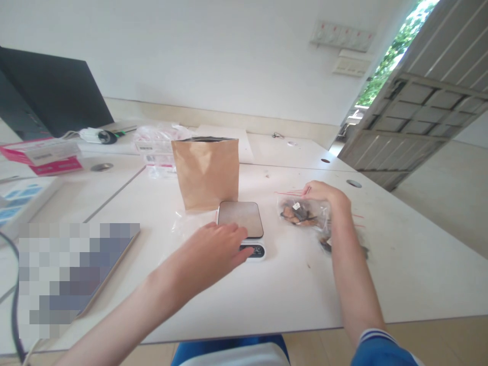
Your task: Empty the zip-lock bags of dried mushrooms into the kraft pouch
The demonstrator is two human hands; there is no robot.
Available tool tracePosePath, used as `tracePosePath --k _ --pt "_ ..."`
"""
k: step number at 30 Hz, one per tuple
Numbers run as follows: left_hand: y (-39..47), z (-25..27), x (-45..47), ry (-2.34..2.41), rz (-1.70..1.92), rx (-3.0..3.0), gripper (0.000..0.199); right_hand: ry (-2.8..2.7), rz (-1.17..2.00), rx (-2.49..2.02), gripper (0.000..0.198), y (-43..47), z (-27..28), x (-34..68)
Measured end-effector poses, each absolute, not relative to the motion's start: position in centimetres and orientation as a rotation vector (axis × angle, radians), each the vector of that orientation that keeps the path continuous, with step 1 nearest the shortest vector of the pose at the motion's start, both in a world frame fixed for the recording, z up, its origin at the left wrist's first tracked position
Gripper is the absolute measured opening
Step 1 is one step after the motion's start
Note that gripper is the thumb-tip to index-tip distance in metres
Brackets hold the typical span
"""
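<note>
A small digital kitchen scale (244,218) with a square metal plate and a dark display lies in front of me. My left hand (221,246) is over its lower left part, palm down, with the thumb apart from the fingers and at the display. The thumb partly covers the digits. On the right, my right hand (320,192) has its fingers closed at the red zip edge of a clear zip bag (299,212) with brown and dark dried pieces in it. A second clear bag (325,243) lies partly hidden behind my right forearm.
A brown paper pouch (208,175) stands upright with its top open behind the scale. Flat clear plastic bags (183,226) lie to its lower left. Plastic-wrapped boxes (158,147), pink boxes (57,157) and a black monitor (57,94) stand further left.
</note>
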State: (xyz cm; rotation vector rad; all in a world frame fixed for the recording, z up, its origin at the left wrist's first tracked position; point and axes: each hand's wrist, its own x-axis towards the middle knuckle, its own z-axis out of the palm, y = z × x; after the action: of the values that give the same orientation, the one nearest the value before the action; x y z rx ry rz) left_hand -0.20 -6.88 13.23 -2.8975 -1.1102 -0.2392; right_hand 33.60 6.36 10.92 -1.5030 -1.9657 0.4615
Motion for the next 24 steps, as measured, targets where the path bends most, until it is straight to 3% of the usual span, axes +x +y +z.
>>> tracePosePath --k 2,5,11,14,17,24 --pt "-6.0 14.3 1.2 -1.157 -0.356 -2.909 0.029 -1.987 0.478 -1.648 0.017 5.1 12.6 32.6" --pt "-4.3 15.6 3.4 -1.345 -0.777 -2.937 0.023 -1.993 0.528 -1.628 0.009 2.5 15.3 29.5" --pt "-2.2 16.6 5.9 -1.511 -1.837 -3.150 0.029 -1.928 0.923 -1.039 0.011 -1.5 18.2 22.1" --pt "-1.7 16.8 6.0 -1.589 -2.196 -3.027 0.033 -1.873 1.018 -0.785 0.024 -1.3 17.8 20.4" --pt "-1.1 16.8 5.7 -1.645 -2.313 -2.986 0.033 -1.839 1.053 -0.678 0.035 -0.5 17.0 19.6" --pt "0.4 16.8 4.6 -1.595 -2.255 -3.060 0.031 -1.798 1.064 -0.662 0.034 -0.1 16.4 18.2"
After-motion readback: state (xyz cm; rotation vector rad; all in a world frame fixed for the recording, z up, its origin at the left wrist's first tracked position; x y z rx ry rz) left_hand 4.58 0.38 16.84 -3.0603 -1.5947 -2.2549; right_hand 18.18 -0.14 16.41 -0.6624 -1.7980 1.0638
